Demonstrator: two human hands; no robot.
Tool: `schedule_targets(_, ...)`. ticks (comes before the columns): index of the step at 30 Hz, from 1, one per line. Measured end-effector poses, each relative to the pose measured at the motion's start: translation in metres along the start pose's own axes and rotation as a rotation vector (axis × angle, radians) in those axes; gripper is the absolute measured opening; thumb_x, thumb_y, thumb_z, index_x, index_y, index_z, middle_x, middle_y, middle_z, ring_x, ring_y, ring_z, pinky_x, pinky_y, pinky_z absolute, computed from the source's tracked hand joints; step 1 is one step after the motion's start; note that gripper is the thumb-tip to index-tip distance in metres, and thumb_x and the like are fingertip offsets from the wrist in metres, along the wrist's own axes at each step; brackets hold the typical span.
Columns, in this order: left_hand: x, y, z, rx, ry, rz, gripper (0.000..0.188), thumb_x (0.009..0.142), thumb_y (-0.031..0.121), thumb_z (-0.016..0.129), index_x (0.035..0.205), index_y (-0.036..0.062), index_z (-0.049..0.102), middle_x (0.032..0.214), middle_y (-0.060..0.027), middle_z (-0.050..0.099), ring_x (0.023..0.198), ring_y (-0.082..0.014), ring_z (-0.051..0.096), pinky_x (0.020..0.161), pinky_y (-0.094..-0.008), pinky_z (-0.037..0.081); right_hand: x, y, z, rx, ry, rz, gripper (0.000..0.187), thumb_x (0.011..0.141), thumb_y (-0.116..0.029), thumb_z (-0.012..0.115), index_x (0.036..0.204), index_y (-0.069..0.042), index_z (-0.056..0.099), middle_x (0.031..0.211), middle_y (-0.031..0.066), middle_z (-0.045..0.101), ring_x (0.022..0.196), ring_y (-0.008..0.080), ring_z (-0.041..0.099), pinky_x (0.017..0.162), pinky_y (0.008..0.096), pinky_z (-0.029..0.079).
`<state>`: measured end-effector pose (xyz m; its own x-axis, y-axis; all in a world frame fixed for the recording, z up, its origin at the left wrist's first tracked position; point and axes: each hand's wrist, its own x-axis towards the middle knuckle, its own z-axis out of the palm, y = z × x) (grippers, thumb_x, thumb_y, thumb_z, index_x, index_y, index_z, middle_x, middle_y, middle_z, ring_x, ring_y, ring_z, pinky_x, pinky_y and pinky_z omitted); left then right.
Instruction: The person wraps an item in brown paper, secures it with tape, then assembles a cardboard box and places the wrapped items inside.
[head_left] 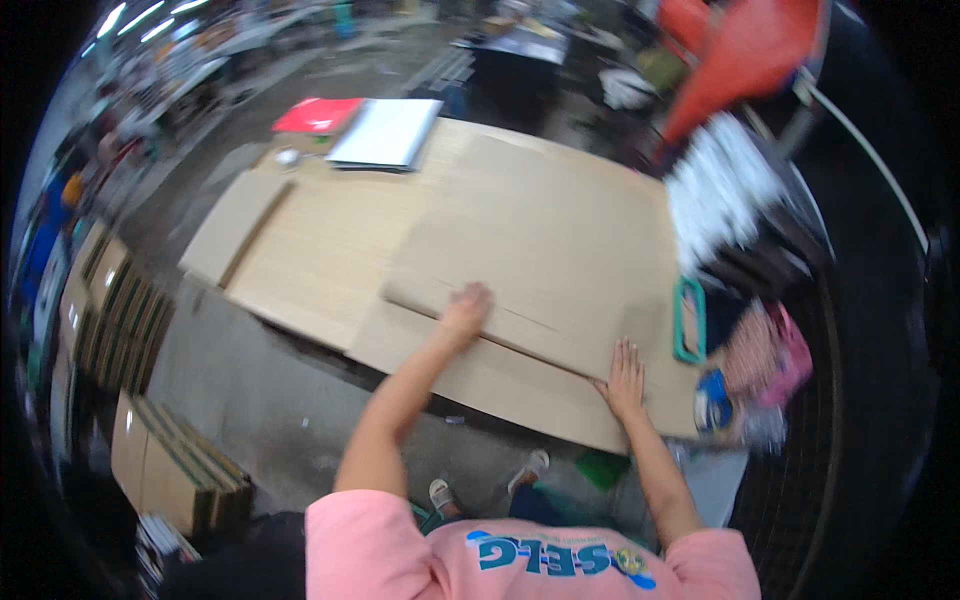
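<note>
While both arms reach forward, left hand [466, 308] presses flat cardboard sheet [540, 250] on bench [310, 250], grip curled loosely at flap crease, clamped on nothing. Right hand [626, 380] flat on sheet's near edge, grip fingers spread apart. Teal tape dispenser [688, 320] just right of right hand. White folder [385, 132], red folder [318, 115] far beyond left hand.

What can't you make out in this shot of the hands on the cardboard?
- Head view: left hand is motion-blurred, fingers indistinct.
- Table mostly hidden under the cardboard sheet.
- White bundle at right is blurred; what it is cannot be told.
- Red thing at top cut off by the picture's edge.
- Right hand lies flat.
</note>
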<state>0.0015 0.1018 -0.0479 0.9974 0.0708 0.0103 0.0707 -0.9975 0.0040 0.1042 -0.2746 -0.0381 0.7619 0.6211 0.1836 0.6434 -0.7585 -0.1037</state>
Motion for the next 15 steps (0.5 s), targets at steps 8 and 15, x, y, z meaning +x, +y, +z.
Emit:
schedule_targets(8, -0.04, -0.004, -0.046, -0.078, -0.109, -0.332, 0.096, 0.07, 0.015, 0.076, 0.149, 0.0196, 0.021, 0.147, -0.027, 0.023, 0.136, -0.0433, 0.025, 0.109, -0.0499, 0.028, -0.08, 0.141, -0.064, 0.008, 0.346, 0.423, 0.077, 0.075, -0.023, 0.072, 0.138, 0.003, 0.035, 0.137, 0.0274, 0.039, 0.127, 0.0428, 0.037, 0.108, 0.052, 0.024)
schedule_targets(15, -0.018, 0.021, -0.031, -0.136, -0.088, -0.331, 0.097, 0.07, 0.021, 0.078, 0.147, 0.0342, 0.021, 0.15, -0.0244, 0.02, 0.137, -0.0431, 0.023, 0.111, -0.0467, 0.027, -0.089, 0.212, -0.042, 0.187, -0.007, 0.529, 0.093, 0.081, -0.001, 0.062, 0.151, -0.013, 0.002, 0.128, 0.0318, 0.048, 0.114, 0.0442, 0.05, 0.097, 0.0468, 0.038)
